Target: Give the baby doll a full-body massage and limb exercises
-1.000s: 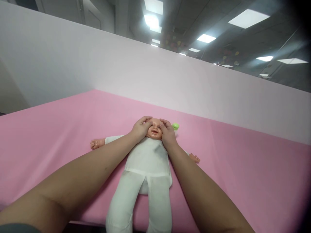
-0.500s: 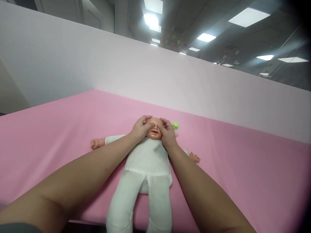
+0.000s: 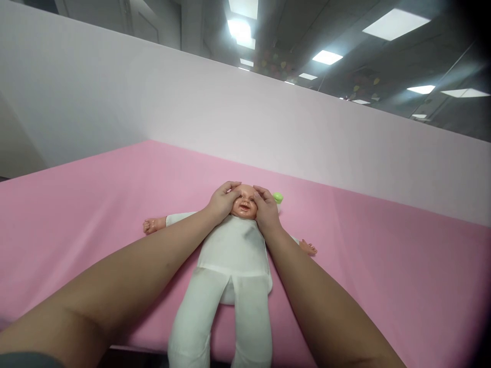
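The left hand (image 3: 223, 203) and the right hand (image 3: 267, 210) are apart from each other, with the head (image 3: 245, 208) of a doll (image 3: 233, 244) between them. Neither is closed into a fist: each is half open and curved, laid along one side of the head, fingers bent in toward the top of the forehead, thumb near the eye on its own side. How firmly they press cannot be told.

Between the hands, the head is smooth, rounded and glossy, with the look of moulded plastic. Below the hands, between the forearms, lies the doll's body, face up, in plain white cloth: a broad, flat top and two long trouser legs, lightly creased toward the bottom. Its arms spread out past the wearer's own: one small moulded hand (image 3: 154, 225) shows outside the left forearm, the other (image 3: 308, 247) outside the right.

Just beside the right hand, on its outer side, is a glossy, rounded lime-green object (image 3: 278, 198) with a white part below it, mostly hidden.

Under the doll and around both hands stretches a pink cover (image 3: 391, 266), matte, with soft, shallow folds. Beyond the hands stands a smooth, pale panel (image 3: 245, 112), and over its slanting top edge shine flat, four-sided ceiling lights (image 3: 396, 24).
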A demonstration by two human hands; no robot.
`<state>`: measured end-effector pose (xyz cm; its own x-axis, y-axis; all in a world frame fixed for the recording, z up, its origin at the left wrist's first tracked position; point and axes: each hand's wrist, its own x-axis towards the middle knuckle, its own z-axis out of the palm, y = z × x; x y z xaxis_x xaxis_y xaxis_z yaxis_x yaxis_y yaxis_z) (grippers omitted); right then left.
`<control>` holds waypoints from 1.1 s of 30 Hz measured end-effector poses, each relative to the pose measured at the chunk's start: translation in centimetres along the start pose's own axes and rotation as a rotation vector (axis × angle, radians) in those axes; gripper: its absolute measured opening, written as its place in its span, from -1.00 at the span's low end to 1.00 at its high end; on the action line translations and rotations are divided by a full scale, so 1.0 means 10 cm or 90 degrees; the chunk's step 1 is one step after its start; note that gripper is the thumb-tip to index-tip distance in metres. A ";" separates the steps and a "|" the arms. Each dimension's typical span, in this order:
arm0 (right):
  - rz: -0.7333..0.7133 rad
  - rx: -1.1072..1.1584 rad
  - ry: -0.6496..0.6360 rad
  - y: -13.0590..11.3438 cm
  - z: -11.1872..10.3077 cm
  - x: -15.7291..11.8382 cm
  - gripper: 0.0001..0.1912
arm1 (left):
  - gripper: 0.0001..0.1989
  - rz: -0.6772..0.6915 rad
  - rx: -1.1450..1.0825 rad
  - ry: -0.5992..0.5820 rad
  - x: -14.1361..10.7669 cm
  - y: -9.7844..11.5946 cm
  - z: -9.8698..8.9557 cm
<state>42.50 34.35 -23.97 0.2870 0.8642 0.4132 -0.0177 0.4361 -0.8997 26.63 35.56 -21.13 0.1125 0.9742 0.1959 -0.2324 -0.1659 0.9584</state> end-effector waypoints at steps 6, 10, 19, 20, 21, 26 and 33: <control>0.035 0.069 0.008 0.06 -0.01 0.02 -0.57 | -0.62 -0.039 -0.078 0.018 0.04 -0.03 0.01; 0.055 0.080 -0.004 0.08 -0.03 0.02 -0.53 | -0.64 -0.035 -0.077 0.035 0.05 -0.04 0.01; -0.040 -0.043 -0.043 -0.10 -0.01 -0.06 -0.42 | -0.49 0.081 0.096 -0.016 0.00 -0.07 -0.05; -0.041 -0.048 -0.040 -0.11 0.00 -0.07 -0.42 | -0.48 0.084 0.110 -0.011 -0.01 -0.05 -0.05; -0.042 -0.054 -0.033 -0.11 0.00 -0.07 -0.42 | -0.48 0.082 0.123 -0.006 -0.02 -0.04 -0.05; -0.046 -0.094 0.009 -0.10 0.01 -0.05 -0.51 | -0.58 0.087 0.132 0.011 -0.02 -0.01 0.00; 0.049 -0.049 0.030 0.01 0.01 0.01 -0.58 | -0.62 -0.002 0.004 -0.002 0.07 -0.12 -0.01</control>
<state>42.46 34.49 -24.05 0.3321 0.8807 0.3378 0.0321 0.3474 -0.9372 26.94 36.49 -22.16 0.1158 0.9744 0.1928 -0.2261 -0.1632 0.9604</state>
